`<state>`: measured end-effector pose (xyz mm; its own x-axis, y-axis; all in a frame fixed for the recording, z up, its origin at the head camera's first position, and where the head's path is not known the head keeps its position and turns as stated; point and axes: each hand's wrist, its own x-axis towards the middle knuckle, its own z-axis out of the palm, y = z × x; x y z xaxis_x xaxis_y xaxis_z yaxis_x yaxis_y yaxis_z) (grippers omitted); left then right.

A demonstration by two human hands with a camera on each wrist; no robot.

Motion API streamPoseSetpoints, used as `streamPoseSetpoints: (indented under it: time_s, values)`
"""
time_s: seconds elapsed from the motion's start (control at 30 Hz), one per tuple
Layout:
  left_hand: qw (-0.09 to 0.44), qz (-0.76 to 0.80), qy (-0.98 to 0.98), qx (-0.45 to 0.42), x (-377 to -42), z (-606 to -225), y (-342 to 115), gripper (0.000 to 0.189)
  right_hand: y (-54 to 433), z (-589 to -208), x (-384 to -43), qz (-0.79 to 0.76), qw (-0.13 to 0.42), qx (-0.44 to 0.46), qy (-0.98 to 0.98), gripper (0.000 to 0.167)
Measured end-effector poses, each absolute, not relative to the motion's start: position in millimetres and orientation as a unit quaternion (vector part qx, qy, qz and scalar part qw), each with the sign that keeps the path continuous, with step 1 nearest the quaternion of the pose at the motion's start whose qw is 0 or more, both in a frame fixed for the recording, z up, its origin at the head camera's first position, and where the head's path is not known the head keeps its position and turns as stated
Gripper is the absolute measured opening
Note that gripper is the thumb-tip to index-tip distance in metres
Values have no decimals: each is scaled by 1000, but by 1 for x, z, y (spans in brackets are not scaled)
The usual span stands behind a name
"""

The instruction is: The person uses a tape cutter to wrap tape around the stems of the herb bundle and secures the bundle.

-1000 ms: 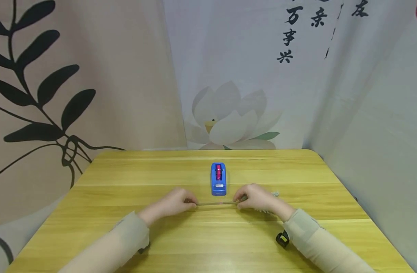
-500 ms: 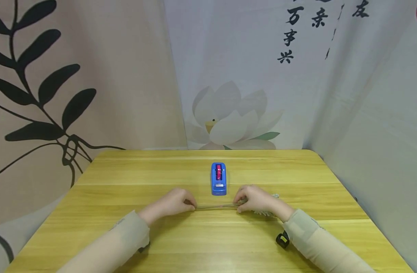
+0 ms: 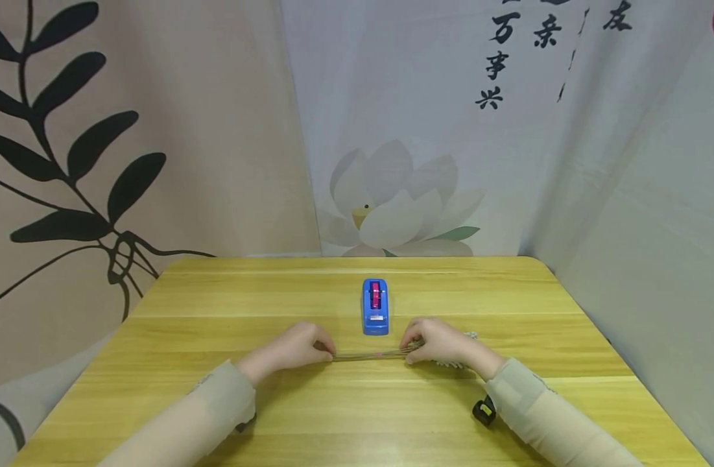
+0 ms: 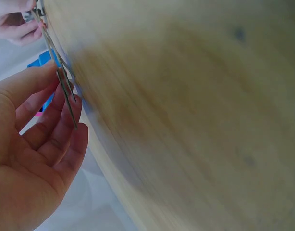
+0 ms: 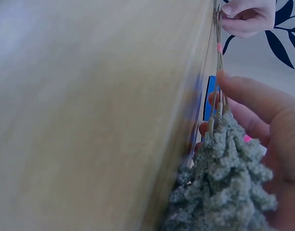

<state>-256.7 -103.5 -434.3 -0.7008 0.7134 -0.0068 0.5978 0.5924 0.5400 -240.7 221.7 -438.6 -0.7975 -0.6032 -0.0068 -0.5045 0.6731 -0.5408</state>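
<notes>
A bunch of dried flowers with thin brown stems is stretched between both hands, low over the table. Its fluffy grey-green heads lie under the right palm, and a small pink band circles the stems about midway. My left hand pinches the stems near their cut ends; in the left wrist view the tips stick out past the thumb, across the fingers. My right hand pinches them just below the heads, thumb on one side and fingers on the other.
A blue tape dispenser with a pink roll stands on the wooden table, just beyond the stems. A small black device with a yellow mark shows at the right sleeve. Printed curtains hang behind the table.
The stems have turned and fanned slightly between the hands, sinking a little toward the near side. The pink band slipped out of sight, then showed again. Both hands stay almost in place.
</notes>
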Motion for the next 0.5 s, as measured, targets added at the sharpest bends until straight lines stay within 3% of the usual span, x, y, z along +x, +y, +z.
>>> streamPoseSetpoints:
  time_s: [0.27, 0.5]
  values:
    - [110, 266, 885, 366, -258, -430, -109, 9, 225, -434, -241, -284, 89, -309, 903, 18]
    - [45, 257, 911, 320, -264, -405, -131, 19, 245, -402, -245, -284, 49, -273, 918, 33]
